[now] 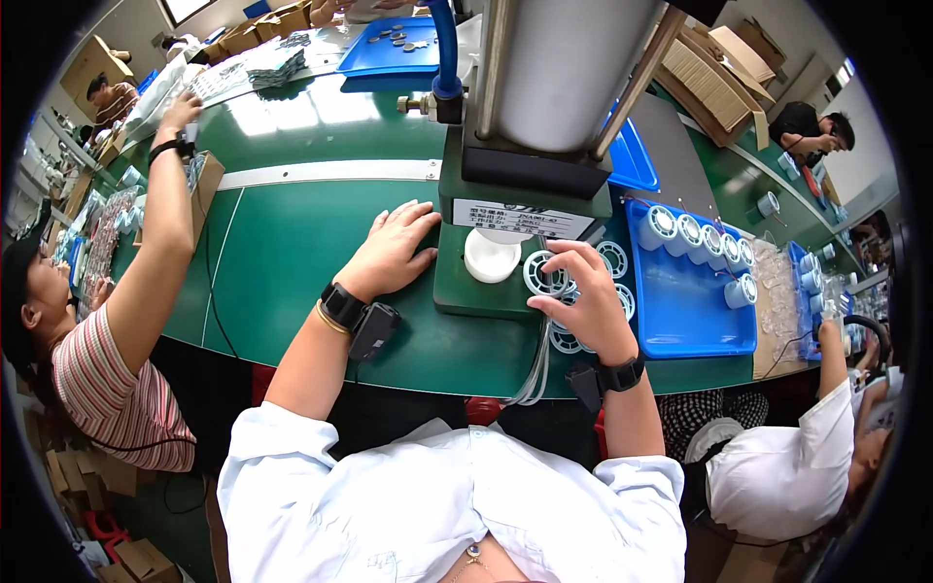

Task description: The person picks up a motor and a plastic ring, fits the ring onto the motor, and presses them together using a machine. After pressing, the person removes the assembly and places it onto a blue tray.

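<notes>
A green press [530, 209] with a grey cylinder stands in front of me. On its base, under the press head, sits a round white cup-shaped piece [492, 258]. My left hand [397, 255] rests on the green table beside the base, fingers spread and holding nothing. At the base's right side my right hand [591, 299] curls its thumb and fingers around the edge of a light blue slotted round cover [545, 276]. More such round covers [612, 258] lie behind and below this hand, partly hidden by it. White wires [533, 374] hang over the table's front edge below them.
To the right, a blue tray [680, 316] bears several light blue cylinder parts with wires. Clear plastic pieces [777, 291] lie beyond it. Another blue tray [389, 49] holds small discs at the back. Co-workers sit left and right; one raised arm [167, 223] is at my left.
</notes>
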{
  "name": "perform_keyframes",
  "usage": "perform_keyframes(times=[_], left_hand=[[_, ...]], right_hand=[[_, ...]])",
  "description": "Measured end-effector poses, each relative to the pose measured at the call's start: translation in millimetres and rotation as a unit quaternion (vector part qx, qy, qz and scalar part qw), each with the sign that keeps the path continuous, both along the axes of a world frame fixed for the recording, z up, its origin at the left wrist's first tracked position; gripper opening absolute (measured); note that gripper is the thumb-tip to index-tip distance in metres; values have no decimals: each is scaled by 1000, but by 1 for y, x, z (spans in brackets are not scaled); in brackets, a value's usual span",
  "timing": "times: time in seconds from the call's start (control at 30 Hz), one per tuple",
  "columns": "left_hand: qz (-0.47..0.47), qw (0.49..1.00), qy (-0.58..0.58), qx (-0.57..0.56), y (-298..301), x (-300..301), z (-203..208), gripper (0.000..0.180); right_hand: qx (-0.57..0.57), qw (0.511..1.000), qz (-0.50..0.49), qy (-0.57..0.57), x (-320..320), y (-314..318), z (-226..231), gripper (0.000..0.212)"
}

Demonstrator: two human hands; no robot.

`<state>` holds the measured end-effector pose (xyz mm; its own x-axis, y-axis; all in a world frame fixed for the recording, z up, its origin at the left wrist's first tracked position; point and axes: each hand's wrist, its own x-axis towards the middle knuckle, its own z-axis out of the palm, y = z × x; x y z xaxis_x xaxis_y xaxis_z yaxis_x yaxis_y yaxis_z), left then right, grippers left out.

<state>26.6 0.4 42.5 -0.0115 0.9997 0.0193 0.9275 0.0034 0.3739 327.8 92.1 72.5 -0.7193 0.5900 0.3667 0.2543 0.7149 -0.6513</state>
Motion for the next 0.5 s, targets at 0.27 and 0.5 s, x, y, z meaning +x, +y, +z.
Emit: perform_keyframes(times=[0.27,0.5], left_hand=[[-17,999,-8,34,1,-3,-7,54],[-15,999,-2,35,-1,-5,-10,54]], right_hand=[[-5,1000,-15,10,3,-2,1,36],[-125,992,-4,35,11,6,-3,41]])
